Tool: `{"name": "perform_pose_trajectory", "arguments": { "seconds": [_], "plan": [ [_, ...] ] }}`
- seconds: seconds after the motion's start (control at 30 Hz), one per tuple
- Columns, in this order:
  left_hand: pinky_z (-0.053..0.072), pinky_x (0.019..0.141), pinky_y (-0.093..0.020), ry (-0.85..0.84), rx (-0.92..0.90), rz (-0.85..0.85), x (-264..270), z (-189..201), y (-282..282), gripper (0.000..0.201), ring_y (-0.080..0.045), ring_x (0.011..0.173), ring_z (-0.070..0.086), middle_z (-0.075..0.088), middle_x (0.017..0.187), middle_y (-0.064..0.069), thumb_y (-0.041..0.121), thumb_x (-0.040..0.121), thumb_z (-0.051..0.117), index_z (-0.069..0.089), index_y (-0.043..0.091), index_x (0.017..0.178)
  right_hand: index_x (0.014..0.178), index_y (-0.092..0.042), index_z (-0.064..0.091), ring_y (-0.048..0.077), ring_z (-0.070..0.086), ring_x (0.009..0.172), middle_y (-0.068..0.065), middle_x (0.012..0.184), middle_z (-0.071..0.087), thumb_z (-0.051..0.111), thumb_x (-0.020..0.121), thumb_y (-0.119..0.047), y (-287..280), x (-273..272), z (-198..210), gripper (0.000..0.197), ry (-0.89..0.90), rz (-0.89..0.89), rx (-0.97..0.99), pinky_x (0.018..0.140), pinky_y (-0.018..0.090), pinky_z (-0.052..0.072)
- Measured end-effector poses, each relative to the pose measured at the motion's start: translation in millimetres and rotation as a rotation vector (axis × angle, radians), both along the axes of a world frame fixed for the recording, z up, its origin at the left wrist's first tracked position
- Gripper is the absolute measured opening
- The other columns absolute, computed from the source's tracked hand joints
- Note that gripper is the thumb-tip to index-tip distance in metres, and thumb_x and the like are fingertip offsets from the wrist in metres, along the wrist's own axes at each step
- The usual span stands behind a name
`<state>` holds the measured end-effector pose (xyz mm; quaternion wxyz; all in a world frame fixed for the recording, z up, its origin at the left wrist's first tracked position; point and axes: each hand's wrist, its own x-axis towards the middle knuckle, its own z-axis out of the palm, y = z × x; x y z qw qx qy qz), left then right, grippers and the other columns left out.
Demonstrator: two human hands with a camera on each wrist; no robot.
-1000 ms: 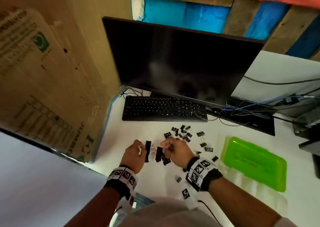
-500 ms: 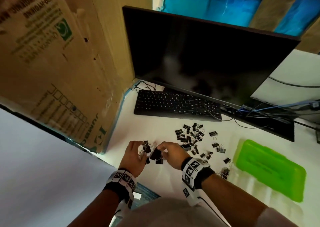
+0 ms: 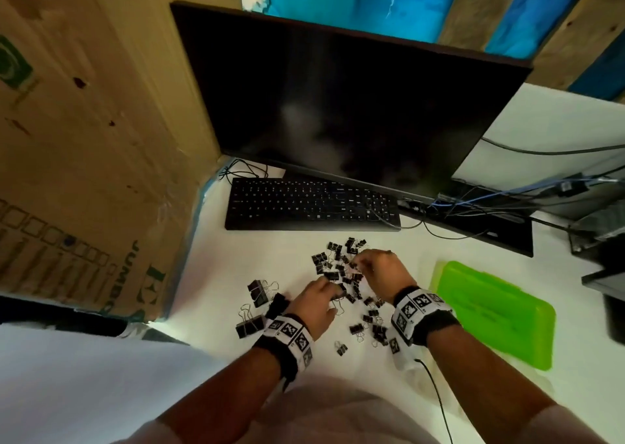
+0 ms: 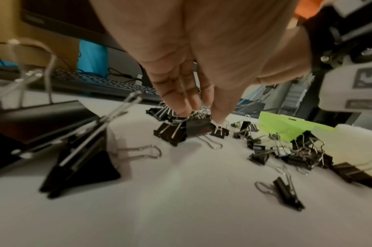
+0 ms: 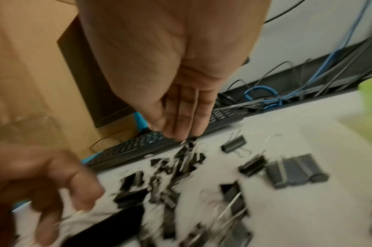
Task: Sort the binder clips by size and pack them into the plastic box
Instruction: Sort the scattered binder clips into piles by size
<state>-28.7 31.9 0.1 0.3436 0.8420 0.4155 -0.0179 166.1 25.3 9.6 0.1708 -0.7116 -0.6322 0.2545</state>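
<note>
Several black binder clips (image 3: 338,269) lie in a loose pile on the white desk (image 3: 216,274). Three large clips (image 3: 258,293) sit apart at the left. The green plastic box (image 3: 493,311) lies closed at the right. My left hand (image 3: 314,305) reaches into the near side of the pile. In the left wrist view its fingertips (image 4: 185,108) and thumb pinch the wire handles of a medium clip (image 4: 197,127). My right hand (image 3: 382,271) is over the far side, and its straight fingertips (image 5: 180,132) touch a small clip (image 5: 189,145); that view is blurred.
A black keyboard (image 3: 311,205) and a dark monitor (image 3: 338,105) stand behind the pile. A big cardboard box (image 3: 84,139) walls off the left. Cables (image 3: 507,200) run at the back right. A loose small clip (image 3: 341,349) lies near my wrists.
Both hands held large clips before. Those clips now lie at the left, and both hands have moved right into the pile of smaller clips.
</note>
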Motion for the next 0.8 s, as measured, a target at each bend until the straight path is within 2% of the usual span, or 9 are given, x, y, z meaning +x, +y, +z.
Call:
{"name": "perform_pose_trajectory", "arguments": {
  "seconds": [0.1,0.17,0.3,0.4,0.47,0.53,0.6,0.7,0.8],
  "plan": [
    [0.045,0.098,-0.033,0.023,-0.001,0.008,8.8,-7.4,3.6,0.03,-0.019,0.114,0.051,0.044,0.127,0.0,0.016,0.092,0.05,0.051,0.024,0.121,0.113,-0.015,0.063,0.028,0.061,0.103,0.01,0.116,0.063,0.046,0.088,-0.004,5.5,28.2,1.2,0.032,-0.105,-0.105,-0.067,0.088,0.033,0.05],
    [0.046,0.095,-0.034,0.026,0.01,0.019,13.5,-8.1,7.8,0.027,-0.023,0.108,0.056,0.048,0.124,-0.002,0.014,0.093,0.048,0.056,0.022,0.117,0.123,-0.017,0.055,0.029,0.058,0.108,0.011,0.124,0.055,0.045,0.088,-0.006,8.5,36.4,0.6,0.038,-0.153,-0.091,-0.172,0.086,0.038,0.054],
    [0.049,0.086,-0.034,-0.019,0.037,0.033,13.6,0.0,11.4,0.022,-0.023,0.101,0.058,0.054,0.116,0.0,0.023,0.097,0.041,0.058,0.02,0.111,0.131,-0.019,0.046,0.03,0.051,0.118,0.009,0.132,0.048,0.05,0.089,-0.013,14.9,25.3,-6.9,0.043,-0.207,0.089,-0.177,0.097,0.04,0.047],
    [0.048,0.083,-0.031,-0.118,0.047,0.05,2.4,8.5,9.1,0.023,-0.018,0.095,0.058,0.052,0.116,0.004,0.029,0.099,0.038,0.055,0.022,0.111,0.135,-0.02,0.043,0.029,0.046,0.123,0.007,0.138,0.044,0.051,0.09,-0.021,22.0,3.8,-10.0,0.046,-0.24,0.245,-0.095,0.099,0.041,0.045],
    [0.048,0.081,-0.031,-0.162,0.01,0.104,-8.9,8.4,7.8,0.021,-0.016,0.092,0.056,0.049,0.114,0.006,0.03,0.099,0.035,0.053,0.023,0.11,0.139,-0.023,0.038,0.028,0.036,0.133,0.006,0.148,0.033,0.05,0.092,-0.028,28.2,-10.3,-11.2,0.049,-0.27,0.359,-0.113,0.106,0.044,0.037],
    [0.049,0.08,-0.035,-0.192,-0.01,0.156,-20.0,5.0,5.5,0.018,-0.017,0.087,0.056,0.047,0.109,0.009,0.027,0.1,0.034,0.05,0.023,0.106,0.143,-0.028,0.03,0.026,0.018,0.143,0.003,0.156,0.017,0.047,0.093,-0.036,34.0,-22.4,-11.5,0.053,-0.306,0.454,-0.199,0.116,0.048,0.021],
    [0.05,0.076,-0.041,-0.187,-0.019,0.178,-29.6,2.4,0.5,0.014,-0.02,0.081,0.055,0.044,0.102,0.011,0.022,0.099,0.033,0.046,0.022,0.102,0.144,-0.033,0.026,0.022,0.002,0.147,0.0,0.159,0.006,0.047,0.092,-0.042,37.0,-31.8,-12.9,0.057,-0.332,0.518,-0.28,0.117,0.054,0.008],
    [0.049,0.068,-0.044,-0.095,-0.063,0.172,-40.7,0.1,-7.1,0.012,-0.024,0.072,0.053,0.046,0.099,0.006,0.013,0.098,0.033,0.039,0.024,0.101,0.144,-0.036,0.023,0.022,-0.008,0.147,-0.002,0.16,-0.001,0.048,0.088,-0.052,34.6,-40.6,-15.3,0.064,-0.417,0.6,-0.342,0.115,0.062,0.003],
    [0.041,0.06,-0.035,-0.014,-0.049,0.118,-52.5,-5.0,-8.7,0.014,-0.02,0.067,0.049,0.05,0.101,0.0,0.011,0.097,0.034,0.036,0.024,0.103,0.143,-0.033,0.027,0.023,-0.008,0.147,0.0,0.16,0.0,0.049,0.088,-0.051,27.1,-44.6,-16.2,0.063,-0.444,0.596,-0.348,0.113,0.063,0.004]
  ]
}}
